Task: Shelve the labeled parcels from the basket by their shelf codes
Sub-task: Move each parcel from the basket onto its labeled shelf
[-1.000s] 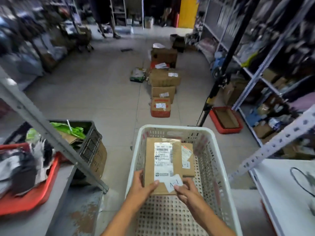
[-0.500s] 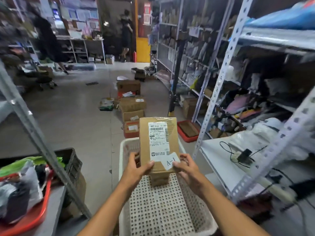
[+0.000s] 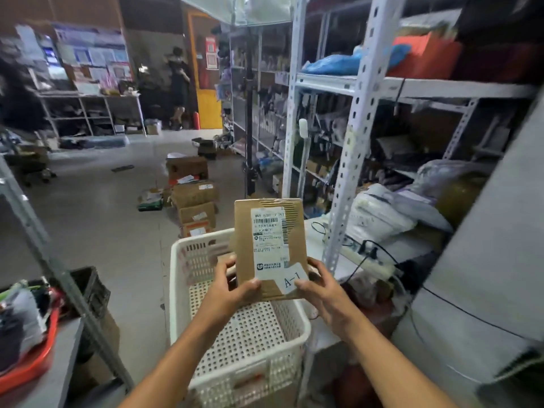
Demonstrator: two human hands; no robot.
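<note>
The cardboard parcel (image 3: 269, 248) has come up out of the white basket (image 3: 235, 334) — a second ago it lay inside, now it stands upright above the rim. The left hand (image 3: 232, 287) and right hand (image 3: 321, 290) each grip a lower corner, thumbs on its face. The handwritten tag (image 3: 291, 280) reads A-1. With the code visible and the view swung toward the metal shelves (image 3: 357, 136) on the right, the next step is probably finding shelf A-1.

Parcel (image 3: 269, 245) was plain matt brown cardboard with a smooth white paper label (image 3: 269, 240). Basket (image 3: 235, 334) looked like perforated white plastic, slightly glossy. Shelf uprights (image 3: 351, 160) at right were white-painted punched metal. Floor (image 3: 97, 213) was dull grey, smooth-ish.
</note>
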